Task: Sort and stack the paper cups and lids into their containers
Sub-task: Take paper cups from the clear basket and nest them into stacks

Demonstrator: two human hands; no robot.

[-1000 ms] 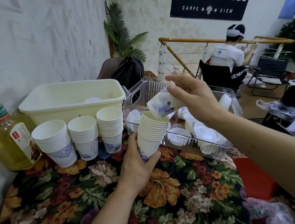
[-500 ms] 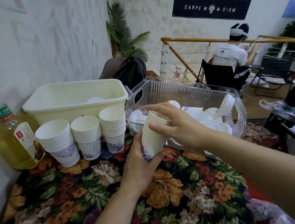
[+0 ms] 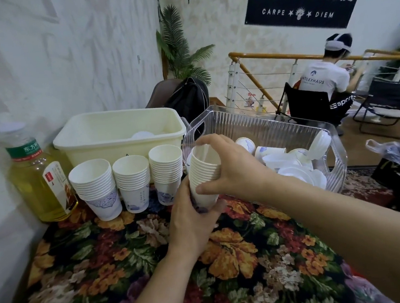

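Held upright, the nested stack of paper cups (image 3: pixel 202 175) has the left hand (image 3: pixel 190 222) gripping its base and the right hand (image 3: pixel 229 170) wrapped round its rim, loose cups (image 3: pixel 266 150) lying just right in the clear ribbed bin (image 3: pixel 264 124).

3 stacks of white cups (image 3: pixel 133 179) carry blue prints – the far bin (image 3: pixel 120 131) is cream, the tablecloth (image 3: pixel 227 257) floral orange-on-black.

The single cup held tilted above the held stack (image 3: pixel 204 172) one second ago is now nested in it. The right hand (image 3: pixel 234 166) has come down from above the stack and now wraps its rims, at centre frame. The stack stands upright.
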